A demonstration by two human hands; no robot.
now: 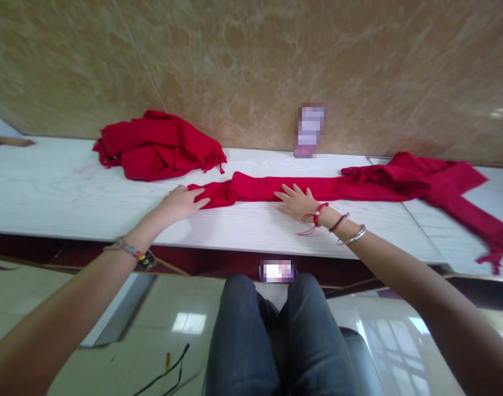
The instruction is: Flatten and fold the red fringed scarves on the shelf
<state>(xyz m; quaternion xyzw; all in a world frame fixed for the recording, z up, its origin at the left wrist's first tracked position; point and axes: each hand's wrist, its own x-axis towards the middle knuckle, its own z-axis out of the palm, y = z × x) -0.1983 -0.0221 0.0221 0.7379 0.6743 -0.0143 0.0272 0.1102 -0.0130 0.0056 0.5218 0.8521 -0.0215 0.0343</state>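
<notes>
A long red scarf (255, 188) lies in a narrow band across the white tabletop, its right part loosely spread and hanging over the front edge with fringe. At the band's left end rests my left hand (184, 201), fingers apart and touching the cloth. My right hand (296, 202) lies flat on the lower edge of the band near its middle, fingers spread. A crumpled red cloth with fringe (152, 146) sits behind my left hand, near the wall.
A blurred-out upright item (310, 130) stands against the marbled wall (235, 66). Another blurred item with a bright face (278, 271) is at the table's front edge, above my knees. A brown object (12, 141) lies at the far left.
</notes>
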